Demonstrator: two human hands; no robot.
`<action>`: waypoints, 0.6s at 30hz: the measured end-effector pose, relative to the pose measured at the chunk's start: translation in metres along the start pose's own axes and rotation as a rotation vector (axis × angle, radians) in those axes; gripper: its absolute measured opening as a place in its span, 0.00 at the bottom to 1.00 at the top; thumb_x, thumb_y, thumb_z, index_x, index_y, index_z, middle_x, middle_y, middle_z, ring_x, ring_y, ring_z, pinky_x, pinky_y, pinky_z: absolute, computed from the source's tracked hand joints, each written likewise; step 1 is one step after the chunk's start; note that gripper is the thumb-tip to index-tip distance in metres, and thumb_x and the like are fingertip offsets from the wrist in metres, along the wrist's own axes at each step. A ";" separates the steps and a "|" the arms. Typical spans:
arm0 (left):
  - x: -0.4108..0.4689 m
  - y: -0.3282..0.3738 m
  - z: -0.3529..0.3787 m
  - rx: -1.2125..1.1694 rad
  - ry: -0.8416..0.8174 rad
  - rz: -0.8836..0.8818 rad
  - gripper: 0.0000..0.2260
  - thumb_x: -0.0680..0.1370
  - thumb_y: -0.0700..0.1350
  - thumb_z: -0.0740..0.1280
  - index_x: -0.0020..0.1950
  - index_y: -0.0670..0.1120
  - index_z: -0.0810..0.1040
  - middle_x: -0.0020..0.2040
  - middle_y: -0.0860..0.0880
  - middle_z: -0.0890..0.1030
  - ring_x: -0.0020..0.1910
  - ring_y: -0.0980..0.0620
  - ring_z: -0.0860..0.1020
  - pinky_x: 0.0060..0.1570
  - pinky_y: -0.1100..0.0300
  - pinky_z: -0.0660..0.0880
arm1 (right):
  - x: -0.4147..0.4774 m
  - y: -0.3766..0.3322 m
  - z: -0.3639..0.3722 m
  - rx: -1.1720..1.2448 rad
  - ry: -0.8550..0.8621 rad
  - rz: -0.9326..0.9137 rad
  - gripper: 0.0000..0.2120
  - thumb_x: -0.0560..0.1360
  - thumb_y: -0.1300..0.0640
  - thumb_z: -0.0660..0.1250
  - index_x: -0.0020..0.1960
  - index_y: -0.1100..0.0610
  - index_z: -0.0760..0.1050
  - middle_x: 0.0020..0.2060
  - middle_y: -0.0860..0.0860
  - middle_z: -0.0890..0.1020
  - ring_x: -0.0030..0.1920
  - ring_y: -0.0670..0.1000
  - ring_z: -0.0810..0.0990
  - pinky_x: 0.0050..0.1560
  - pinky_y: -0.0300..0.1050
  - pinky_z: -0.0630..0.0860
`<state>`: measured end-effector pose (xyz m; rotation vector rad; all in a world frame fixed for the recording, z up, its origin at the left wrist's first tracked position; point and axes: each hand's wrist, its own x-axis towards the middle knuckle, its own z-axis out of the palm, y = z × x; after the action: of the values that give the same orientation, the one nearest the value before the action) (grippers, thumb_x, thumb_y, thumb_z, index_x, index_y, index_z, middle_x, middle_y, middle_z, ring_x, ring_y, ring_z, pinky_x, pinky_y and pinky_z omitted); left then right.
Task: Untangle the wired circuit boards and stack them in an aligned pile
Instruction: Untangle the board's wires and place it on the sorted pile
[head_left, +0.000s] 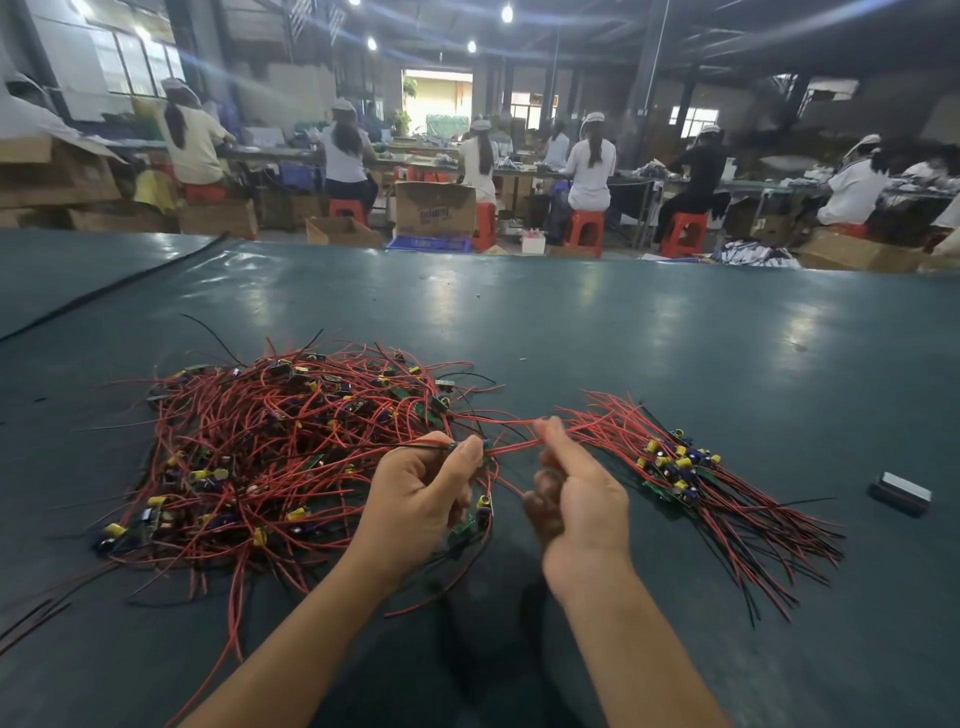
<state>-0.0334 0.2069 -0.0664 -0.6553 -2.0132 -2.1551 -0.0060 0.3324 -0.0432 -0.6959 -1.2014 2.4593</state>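
Observation:
A big tangled heap of small circuit boards (270, 447) with red and black wires and yellow capacitors lies at the left of the dark green table (623, 332). To the right lies a lined-up pile of boards (675, 467), its wires fanning out both ways. My left hand (421, 493) pinches one small board at the heap's right edge; other boards (475, 517) dangle below it. My right hand (576, 493), blurred, pinches the red wires (511, 449) that run from that board.
A small grey and black block (900, 492) lies at the right of the table. A black cable (114, 288) crosses the far left. Beyond the table's far edge, several people sit on red stools at benches among cardboard boxes (435, 208).

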 end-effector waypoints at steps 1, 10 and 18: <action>0.000 0.001 -0.001 0.006 0.002 0.007 0.19 0.75 0.53 0.65 0.27 0.46 0.75 0.26 0.50 0.72 0.25 0.51 0.70 0.26 0.59 0.68 | 0.005 -0.007 -0.004 0.037 0.027 -0.005 0.05 0.72 0.58 0.74 0.38 0.57 0.82 0.23 0.45 0.72 0.20 0.42 0.64 0.19 0.33 0.62; -0.002 -0.005 0.001 0.032 0.101 0.039 0.17 0.75 0.52 0.67 0.30 0.44 0.74 0.27 0.48 0.75 0.23 0.54 0.72 0.24 0.62 0.70 | 0.008 -0.009 -0.012 -0.012 0.055 0.013 0.13 0.72 0.44 0.73 0.45 0.55 0.83 0.31 0.45 0.81 0.25 0.43 0.69 0.21 0.34 0.66; -0.007 -0.004 -0.006 0.481 0.116 0.273 0.07 0.78 0.57 0.66 0.48 0.55 0.79 0.34 0.58 0.80 0.30 0.58 0.79 0.31 0.64 0.75 | -0.030 0.021 0.011 -0.238 -0.309 0.132 0.15 0.72 0.42 0.72 0.38 0.53 0.85 0.37 0.52 0.86 0.34 0.49 0.81 0.27 0.38 0.75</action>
<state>-0.0304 0.2003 -0.0729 -0.6620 -2.1180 -1.4491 0.0114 0.2984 -0.0458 -0.4770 -1.6318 2.6296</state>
